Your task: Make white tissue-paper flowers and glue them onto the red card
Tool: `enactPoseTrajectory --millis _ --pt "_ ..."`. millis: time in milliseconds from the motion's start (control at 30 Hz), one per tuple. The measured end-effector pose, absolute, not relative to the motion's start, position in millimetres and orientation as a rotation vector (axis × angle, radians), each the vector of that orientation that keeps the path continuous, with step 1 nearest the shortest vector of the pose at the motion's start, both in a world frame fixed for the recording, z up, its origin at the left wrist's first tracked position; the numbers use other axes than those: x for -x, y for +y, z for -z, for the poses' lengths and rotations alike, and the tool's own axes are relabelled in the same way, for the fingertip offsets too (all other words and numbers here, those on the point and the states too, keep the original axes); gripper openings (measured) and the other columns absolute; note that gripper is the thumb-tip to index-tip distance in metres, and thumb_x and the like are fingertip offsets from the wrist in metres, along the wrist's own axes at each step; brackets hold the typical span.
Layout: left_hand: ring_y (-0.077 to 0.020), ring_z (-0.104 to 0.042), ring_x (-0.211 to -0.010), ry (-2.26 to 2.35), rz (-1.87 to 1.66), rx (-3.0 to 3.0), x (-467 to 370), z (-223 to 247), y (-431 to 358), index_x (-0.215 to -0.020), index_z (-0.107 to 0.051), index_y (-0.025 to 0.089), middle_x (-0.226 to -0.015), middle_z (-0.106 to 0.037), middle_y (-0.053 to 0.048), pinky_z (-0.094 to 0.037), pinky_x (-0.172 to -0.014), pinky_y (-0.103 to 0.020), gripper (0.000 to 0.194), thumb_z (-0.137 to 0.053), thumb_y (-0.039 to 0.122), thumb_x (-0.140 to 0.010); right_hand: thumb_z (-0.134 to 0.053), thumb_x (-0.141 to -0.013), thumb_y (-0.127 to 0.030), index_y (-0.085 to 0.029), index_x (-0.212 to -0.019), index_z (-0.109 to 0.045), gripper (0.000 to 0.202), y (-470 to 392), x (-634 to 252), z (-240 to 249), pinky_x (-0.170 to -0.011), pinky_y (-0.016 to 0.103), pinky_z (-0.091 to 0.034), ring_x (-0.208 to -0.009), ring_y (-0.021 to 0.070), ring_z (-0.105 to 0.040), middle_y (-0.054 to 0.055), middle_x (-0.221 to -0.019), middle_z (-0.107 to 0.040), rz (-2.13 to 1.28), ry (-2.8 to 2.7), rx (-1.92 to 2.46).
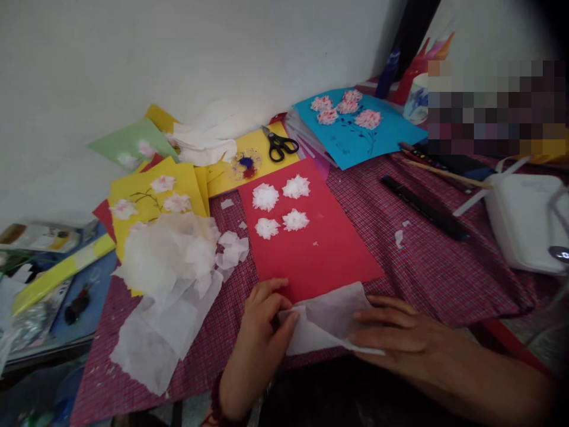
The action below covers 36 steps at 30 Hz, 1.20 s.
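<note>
A thin sheet of white tissue paper [329,314] lies partly folded at the table's near edge, overlapping the bottom of a red card [306,255]. My left hand [269,326] pinches the sheet's left end between thumb and curled fingers. On the right end rests my right hand [400,332], fingers stretched out and a little apart, thumb hidden. Several white paper flowers [265,197] sit on the upper part of the red card. To the left, a loose pile of crumpled white tissue [173,261] partly covers a yellow card with pale pink flowers [178,203].
Black-handled scissors [280,147] lie on yellow paper at the back. A blue card with pink flowers [347,130] leans behind. At right are a dark marker [422,207] and a white device [527,225] with a cable. Paper scraps dot the checked cloth [355,196].
</note>
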<state>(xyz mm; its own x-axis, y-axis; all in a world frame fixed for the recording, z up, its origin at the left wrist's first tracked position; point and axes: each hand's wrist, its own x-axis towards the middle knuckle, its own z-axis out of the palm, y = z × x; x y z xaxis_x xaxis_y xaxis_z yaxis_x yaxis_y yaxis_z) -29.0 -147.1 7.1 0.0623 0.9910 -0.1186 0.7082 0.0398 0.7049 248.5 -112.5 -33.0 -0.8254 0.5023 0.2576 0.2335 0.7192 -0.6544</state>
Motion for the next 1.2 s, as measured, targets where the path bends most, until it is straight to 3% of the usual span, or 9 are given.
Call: enactPoseTrajectory --millis 100,167,300,533,800,933,1033,1200 --pt "-0.0232 -0.05 -0.108 1.767 -0.61 -1.745 27.5 -10.9 -154.5 -0.075 -0.057 0.021 -0.112 -0.056 -0.007 -0.04 -0.092 -0.041 0.012 -0.052 0.017 -0.086 -0.056 -0.088 -0.022 -0.033 -0.135 -0.046 0.05 -117.1 -254.6 30.8 -0.101 0.042 -0.043 -0.123 0.0229 -0.05 0.004 -0.128 -0.06 -0.815 -2.645 0.63" --pt "-0.0212 -0.054 -0.091 1.837 -0.574 -1.772 27.3 -11.0 -161.5 -0.073 -0.056 0.021 -0.094 -0.058 -0.005 -0.043 -0.08 -0.036 0.014 -0.052 0.02 -0.086 -0.057 -0.087 -0.022 -0.03 -0.135 -0.045 0.05 -120.9 -256.2 32.2 -0.097 0.041 -0.046 -0.123 0.0248 -0.049 0.006 -0.132 -0.056 -0.758 -2.647 0.755" --pt "-0.0175 -0.053 -0.068 1.914 -0.474 -1.667 26.8 -1.9 -169.5 -0.074 -0.056 0.021 -0.072 -0.056 0.0 -0.04 -0.062 -0.029 0.013 -0.053 0.024 -0.086 -0.056 -0.086 -0.019 -0.03 -0.126 -0.051 0.042 -120.7 -246.8 31.8 -0.087 0.04 -0.049 -0.107 0.0247 -0.058 0.006 -0.115 -0.064 -0.828 -2.569 0.839" --pt "-0.0188 -0.059 -0.077 1.916 -0.49 -1.518 26.8 9.8 -166.2 -0.087 -0.061 0.022 -0.082 -0.063 -0.002 -0.044 -0.069 -0.03 0.008 -0.054 0.023 -0.085 -0.051 -0.088 -0.012 -0.028 -0.11 -0.06 0.029 -111.5 -231.4 19.8 -0.07 0.033 -0.045 -0.079 0.019 -0.059 0.003 -0.086 -0.064 -0.983 -2.406 0.836" --pt "-0.0178 -0.061 -0.073 2.017 -0.563 -1.657 29.5 12.4 -169.7 -0.093 -0.061 0.02 -0.082 -0.065 -0.003 -0.05 -0.065 -0.029 0.012 -0.054 0.028 -0.087 -0.048 -0.091 -0.012 -0.022 -0.104 -0.06 0.02 -115.0 -229.3 19.6 -0.071 0.035 -0.039 -0.079 0.0183 -0.053 0.003 -0.084 -0.059 -0.969 -2.468 0.885" --pt "-0.0195 -0.062 -0.087 2.142 -0.892 -2.113 10.8 10.8 -182.3 -0.103 -0.06 0.019 -0.095 -0.065 -0.007 -0.051 -0.076 -0.031 0.018 -0.057 0.025 -0.086 -0.049 -0.09 -0.011 -0.023 -0.099 -0.062 0.02 -115.7 -227.0 18.0 -0.072 0.034 -0.037 -0.079 0.0181 -0.052 0.002 -0.083 -0.059 -0.996 -2.413 0.925" --pt "-0.0171 -0.063 -0.083 1.857 -1.06 -2.462 -12.2 12.8 -186.6 -0.093 -0.063 0.02 -0.086 -0.067 -0.004 -0.05 -0.079 -0.03 0.013 -0.052 0.022 -0.088 -0.05 -0.088 -0.011 -0.024 -0.099 -0.063 0.022 -116.3 -226.4 17.3 -0.072 0.034 -0.037 -0.079 0.0186 -0.052 0.001 -0.082 -0.06 -0.987 -2.364 0.944" --pt "-0.0174 -0.064 -0.077 1.635 -0.775 -2.633 -21.6 22.0 -186.7 -0.088 -0.064 0.019 -0.083 -0.069 -0.003 -0.051 -0.072 -0.03 0.019 -0.046 0.022 -0.09 -0.052 -0.087 -0.01 -0.024 -0.103 -0.063 0.024 -116.7 -227.5 19.5 -0.074 0.034 -0.036 -0.081 0.0192 -0.052 0.002 -0.085 -0.061 -0.95 -2.369 0.924"
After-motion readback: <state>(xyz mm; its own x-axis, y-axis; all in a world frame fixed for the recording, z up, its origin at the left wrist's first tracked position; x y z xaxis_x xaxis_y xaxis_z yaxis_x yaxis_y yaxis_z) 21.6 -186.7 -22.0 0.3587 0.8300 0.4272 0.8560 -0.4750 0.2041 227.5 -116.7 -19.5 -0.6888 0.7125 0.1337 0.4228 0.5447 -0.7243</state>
